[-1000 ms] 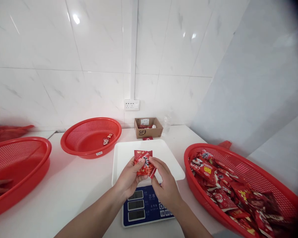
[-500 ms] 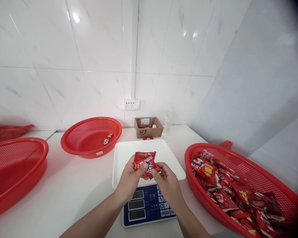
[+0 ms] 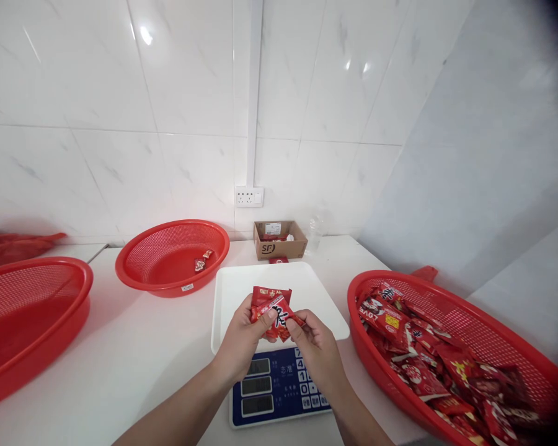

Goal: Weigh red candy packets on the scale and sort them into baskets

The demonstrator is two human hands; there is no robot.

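My left hand (image 3: pixel 242 341) and my right hand (image 3: pixel 317 347) both pinch a small bunch of red snack packets (image 3: pixel 272 306), held just above the white weighing tray (image 3: pixel 242 285) of a blue-faced digital scale (image 3: pixel 279 387). The fingers of each hand are closed on the packets from opposite sides. Whether the packets touch the tray I cannot tell.
A red basket (image 3: pixel 516 347) at the right holds several red packets. A second red basket (image 3: pixel 167 275) at back left holds two small packets. A third red basket (image 3: pixel 51 310) is at far left. A small cardboard box (image 3: pixel 279 248) stands by the wall.
The packets have tipped from upright to more slanted and dropped slightly toward the tray. A hand seen in the far-left basket a second ago is gone.
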